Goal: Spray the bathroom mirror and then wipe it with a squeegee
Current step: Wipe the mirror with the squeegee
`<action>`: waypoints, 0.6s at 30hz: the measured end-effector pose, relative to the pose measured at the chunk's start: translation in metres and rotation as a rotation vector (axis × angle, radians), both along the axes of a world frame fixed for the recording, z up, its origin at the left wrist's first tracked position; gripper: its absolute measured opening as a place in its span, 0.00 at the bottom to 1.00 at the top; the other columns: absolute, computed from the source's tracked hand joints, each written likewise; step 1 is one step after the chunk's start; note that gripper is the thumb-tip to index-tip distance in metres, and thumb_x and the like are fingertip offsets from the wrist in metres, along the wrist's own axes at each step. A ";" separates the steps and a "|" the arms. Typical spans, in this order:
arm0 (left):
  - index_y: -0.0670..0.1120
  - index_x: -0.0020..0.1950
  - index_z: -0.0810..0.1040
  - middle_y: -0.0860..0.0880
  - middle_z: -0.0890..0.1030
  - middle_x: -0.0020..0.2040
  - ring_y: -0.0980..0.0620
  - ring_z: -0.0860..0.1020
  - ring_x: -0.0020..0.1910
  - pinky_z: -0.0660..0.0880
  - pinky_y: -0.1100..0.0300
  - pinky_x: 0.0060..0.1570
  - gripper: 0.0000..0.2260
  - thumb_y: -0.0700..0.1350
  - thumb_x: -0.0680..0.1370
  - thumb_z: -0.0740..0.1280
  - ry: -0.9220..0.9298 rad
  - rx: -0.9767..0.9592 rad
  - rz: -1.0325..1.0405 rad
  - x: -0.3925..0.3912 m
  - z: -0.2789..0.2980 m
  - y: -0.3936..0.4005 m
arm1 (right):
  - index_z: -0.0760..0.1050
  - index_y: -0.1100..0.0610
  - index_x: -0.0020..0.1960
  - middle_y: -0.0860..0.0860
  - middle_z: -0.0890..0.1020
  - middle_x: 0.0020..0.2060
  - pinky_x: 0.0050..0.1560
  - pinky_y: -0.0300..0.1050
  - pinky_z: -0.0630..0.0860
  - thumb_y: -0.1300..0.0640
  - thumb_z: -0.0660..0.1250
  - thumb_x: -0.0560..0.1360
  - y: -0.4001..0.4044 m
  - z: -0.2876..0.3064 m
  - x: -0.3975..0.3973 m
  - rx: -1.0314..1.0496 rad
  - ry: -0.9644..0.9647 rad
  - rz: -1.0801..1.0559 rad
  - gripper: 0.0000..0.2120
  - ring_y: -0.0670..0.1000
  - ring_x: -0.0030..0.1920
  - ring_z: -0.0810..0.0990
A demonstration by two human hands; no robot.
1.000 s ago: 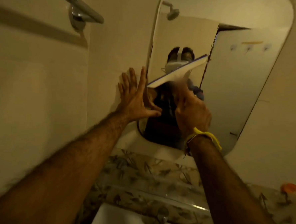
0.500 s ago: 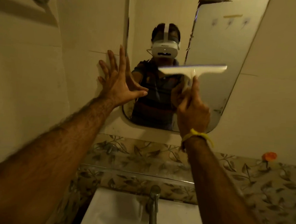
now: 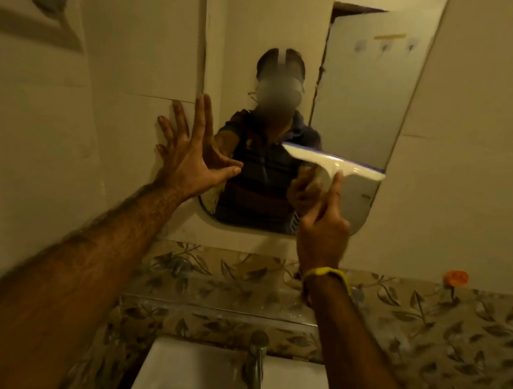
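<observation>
Right hand [image 3: 322, 228] grips squeegee [image 3: 335, 166] at mirror [image 3: 360, 95]'s lower right edge; left hand [image 3: 188, 160] splayed.

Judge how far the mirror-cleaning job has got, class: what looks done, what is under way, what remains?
Done: no spray bottle in view, so spraying seems finished. Under way: the right hand holds the squeegee against the lower right of the mirror; the left hand braces at its left edge. Left: I can't tell how much glass remains unwiped.

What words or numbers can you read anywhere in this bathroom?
None can be read.
Mirror: a small dark mark near its lower right corner, too blurred to read.
Squeegee in the right hand: no lettering visible.
Orange thing on the wall: too blurred to tell.
</observation>
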State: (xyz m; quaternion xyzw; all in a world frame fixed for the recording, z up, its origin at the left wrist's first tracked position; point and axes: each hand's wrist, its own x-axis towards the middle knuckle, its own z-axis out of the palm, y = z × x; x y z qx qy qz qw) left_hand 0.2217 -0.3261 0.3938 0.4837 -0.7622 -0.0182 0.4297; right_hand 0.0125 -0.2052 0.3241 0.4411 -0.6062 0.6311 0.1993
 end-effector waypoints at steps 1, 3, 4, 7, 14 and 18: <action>0.63 0.76 0.26 0.45 0.30 0.81 0.33 0.31 0.78 0.46 0.21 0.68 0.64 0.72 0.62 0.75 -0.008 0.000 0.005 0.001 -0.001 0.001 | 0.58 0.52 0.78 0.46 0.70 0.25 0.25 0.28 0.62 0.58 0.57 0.81 -0.001 0.003 -0.004 -0.036 -0.010 -0.019 0.26 0.42 0.23 0.67; 0.62 0.77 0.26 0.44 0.30 0.81 0.32 0.32 0.78 0.46 0.20 0.68 0.64 0.73 0.63 0.74 -0.031 -0.008 0.023 -0.002 -0.003 0.003 | 0.61 0.54 0.77 0.40 0.67 0.26 0.24 0.25 0.64 0.56 0.56 0.81 -0.007 0.031 -0.016 -0.160 -0.099 -0.077 0.25 0.39 0.24 0.73; 0.62 0.77 0.26 0.44 0.30 0.80 0.31 0.32 0.78 0.46 0.20 0.67 0.64 0.74 0.62 0.73 -0.037 -0.013 0.033 -0.005 -0.003 0.004 | 0.62 0.55 0.77 0.39 0.67 0.27 0.24 0.22 0.64 0.56 0.56 0.80 -0.010 0.051 -0.023 -0.229 -0.157 -0.096 0.25 0.33 0.28 0.74; 0.62 0.77 0.26 0.42 0.30 0.80 0.30 0.33 0.78 0.46 0.20 0.66 0.64 0.77 0.61 0.71 -0.028 -0.022 0.055 -0.012 -0.004 0.003 | 0.64 0.58 0.76 0.40 0.67 0.28 0.25 0.20 0.63 0.60 0.57 0.81 -0.015 0.081 -0.028 -0.323 -0.254 -0.118 0.24 0.32 0.28 0.74; 0.60 0.77 0.25 0.41 0.30 0.80 0.29 0.33 0.77 0.45 0.21 0.67 0.64 0.80 0.58 0.64 -0.070 -0.025 0.064 -0.009 -0.008 0.004 | 0.59 0.50 0.78 0.38 0.68 0.28 0.27 0.22 0.67 0.58 0.56 0.82 -0.015 0.002 0.023 -0.158 -0.277 -0.002 0.25 0.38 0.26 0.74; 0.57 0.79 0.28 0.41 0.30 0.80 0.30 0.33 0.78 0.45 0.22 0.69 0.65 0.78 0.60 0.68 -0.086 -0.015 0.061 -0.005 -0.007 0.008 | 0.60 0.54 0.77 0.40 0.67 0.27 0.26 0.23 0.67 0.58 0.55 0.82 -0.027 0.056 0.008 -0.285 -0.374 -0.033 0.24 0.29 0.31 0.73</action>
